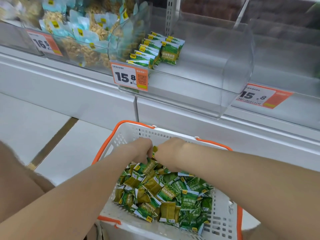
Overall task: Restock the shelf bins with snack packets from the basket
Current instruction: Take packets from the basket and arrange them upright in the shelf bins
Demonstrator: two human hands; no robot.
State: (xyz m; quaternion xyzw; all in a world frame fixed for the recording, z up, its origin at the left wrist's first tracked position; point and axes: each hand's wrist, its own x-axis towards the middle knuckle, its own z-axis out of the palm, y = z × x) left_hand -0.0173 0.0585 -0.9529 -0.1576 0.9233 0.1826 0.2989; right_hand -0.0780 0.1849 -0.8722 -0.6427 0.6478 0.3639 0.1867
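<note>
A white shelf [69, 78] runs across the far side. Its blank front panel drops to a pale tiled floor [34, 122], which a brass-coloured strip [53, 141] crosses at the left.

On the shelf stand clear plastic bins. The middle bin [233, 70] has a curved front wall and is mostly bare. The left bin [24, 34] is heaped with pale-blue packets [83, 37]. What fills the dark bin at the far right is too blurred to tell.

Near the camera, below the middle bin, sits a white basket [155, 134] with orange handles [107, 146] folded down along its rim. Two bare forearms reach in from the near side and cover part of its left wall and right rim.

The green snack packets [166, 193] lie in a loose pile that covers most of the basket's floor. A smaller stack of matching packets [155, 49] stands in rows at the left end of the middle bin.

The left hand [142, 149] and right hand [170, 153] meet at the far end of the pile, knuckles up. The left fingers are curled round a packet. The right fingers are buried under the hand, so I cannot tell whether they hold anything.

An orange-and-white price tag [129, 77] reading 15.8 hangs on the middle bin's front. A second tag [263, 96] hangs to its right and a third tag [44, 43] on the left bin.
</note>
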